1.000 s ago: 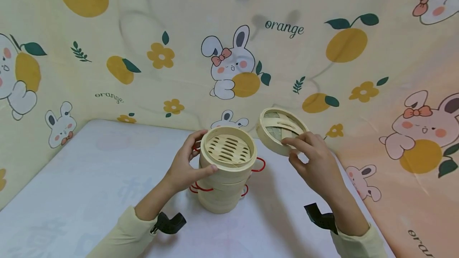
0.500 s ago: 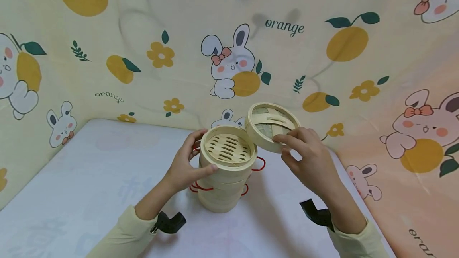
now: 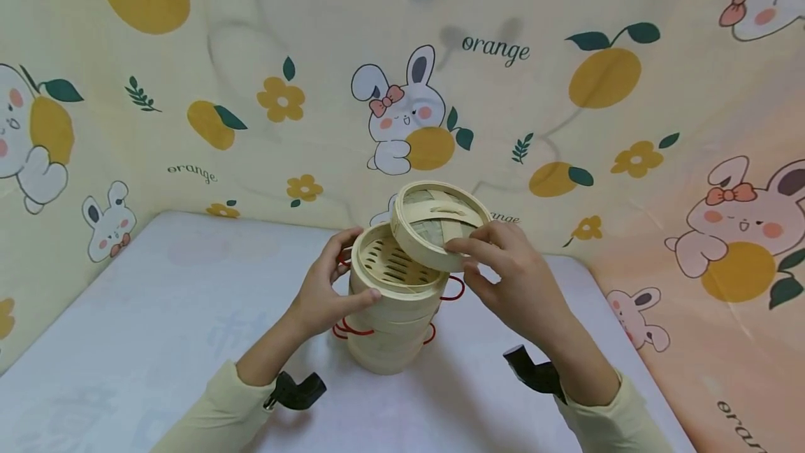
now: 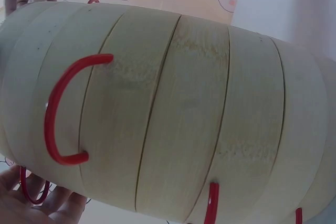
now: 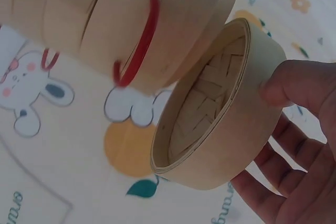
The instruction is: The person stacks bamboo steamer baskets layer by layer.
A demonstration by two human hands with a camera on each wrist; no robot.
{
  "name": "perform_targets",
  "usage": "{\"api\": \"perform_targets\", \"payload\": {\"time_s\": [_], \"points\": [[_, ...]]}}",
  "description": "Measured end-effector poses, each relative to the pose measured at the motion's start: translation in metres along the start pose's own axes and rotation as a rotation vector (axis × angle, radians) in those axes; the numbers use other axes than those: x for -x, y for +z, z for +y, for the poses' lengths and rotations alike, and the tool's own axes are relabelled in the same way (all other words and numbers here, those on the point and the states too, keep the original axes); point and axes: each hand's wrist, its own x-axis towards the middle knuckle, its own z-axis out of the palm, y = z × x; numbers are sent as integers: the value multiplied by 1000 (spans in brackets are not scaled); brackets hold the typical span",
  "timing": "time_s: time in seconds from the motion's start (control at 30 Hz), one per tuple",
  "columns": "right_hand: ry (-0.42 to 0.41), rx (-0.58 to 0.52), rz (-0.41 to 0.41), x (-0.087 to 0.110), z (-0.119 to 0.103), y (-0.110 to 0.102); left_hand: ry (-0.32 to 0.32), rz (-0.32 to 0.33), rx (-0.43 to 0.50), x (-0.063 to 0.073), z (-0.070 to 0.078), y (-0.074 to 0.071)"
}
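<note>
A stack of round bamboo steamer baskets (image 3: 390,327) with red loop handles stands on the table. Its top basket (image 3: 390,261) shows a slotted floor. My left hand (image 3: 330,285) holds that basket's left side, thumb toward the front and fingers behind. Tilted over the right part of the opening is the bamboo steamer lid (image 3: 430,222), with a woven top and a strap handle. My right hand (image 3: 509,271) pinches the lid by its right edge. In the right wrist view the woven underside of the lid (image 5: 215,93) faces the stack, with my thumb on its outer wall.
The white table (image 3: 251,313) spreads around the stack. Behind it and to the right hangs cloth (image 3: 302,40) printed with rabbits and oranges. Black wrist mounts (image 3: 295,391) sit at both cuffs.
My right hand has carried the lid leftward, from beside the stack to partly over the top basket. My left hand stays on the basket, and the stack has not moved.
</note>
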Motion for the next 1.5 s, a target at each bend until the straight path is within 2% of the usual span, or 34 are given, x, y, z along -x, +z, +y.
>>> {"api": "perform_targets", "payload": {"time_s": [0.17, 0.5, 0.97, 1.27, 1.5], "points": [[-56, -25, 1, -4, -9, 7, -3, 1, 3, 1, -1, 0], [-90, -34, -28, -8, -22, 12, 12, -5, 12, -1, 1, -2], [-92, -18, -64, -4, -27, 17, -17, -10, 1, -1, 2, -2], [-76, -19, -94, -1, -30, 20, -9, -11, -4, 0, 0, -2], [-88, -14, -72, -1, -30, 21, -3, -8, 0, 0, 1, -2]]}}
